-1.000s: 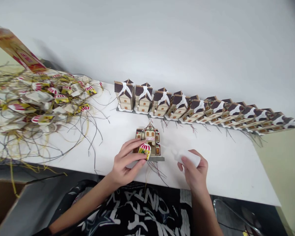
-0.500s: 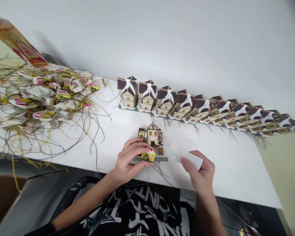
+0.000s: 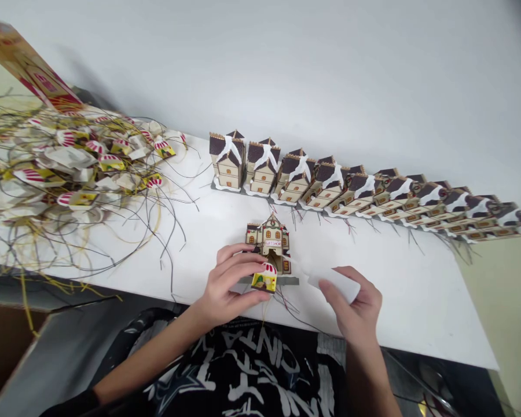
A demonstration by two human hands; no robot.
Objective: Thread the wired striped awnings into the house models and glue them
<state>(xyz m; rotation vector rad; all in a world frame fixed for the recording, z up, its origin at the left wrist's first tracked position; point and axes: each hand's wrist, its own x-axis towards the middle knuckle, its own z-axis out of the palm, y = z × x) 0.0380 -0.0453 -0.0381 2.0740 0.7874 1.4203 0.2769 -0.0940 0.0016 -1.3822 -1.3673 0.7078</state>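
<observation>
My left hand [image 3: 228,284] is closed on a small shop-front piece [image 3: 264,279] with a red-and-white striped awning and a yellow front, held between thumb and fingers. Just behind it stands a miniature house [image 3: 272,234] with a "GIFT SHOP" sign and an arched opening; the fingers hide its lower left side. Thin wires [image 3: 289,301] trail out in front of its grey base. On the right, my right hand [image 3: 358,301] grips a white squeeze bottle [image 3: 341,285], its narrow end pointing left toward the house. That tip blends into the white table, so contact cannot be made out.
A row of similar miniature houses [image 3: 263,168] with white-trimmed dark roofs runs along the back of the white table [image 3: 417,301]. Many awning pieces [image 3: 110,162] with tangled wires are heaped at left, beside a printed box [image 3: 30,69]. A cardboard box [image 3: 8,347] sits lower left.
The awning piece has come slightly down and away from the house's opening, its yellow front facing me more. The right hand keeps its grip, almost still; the view has shifted a little.
</observation>
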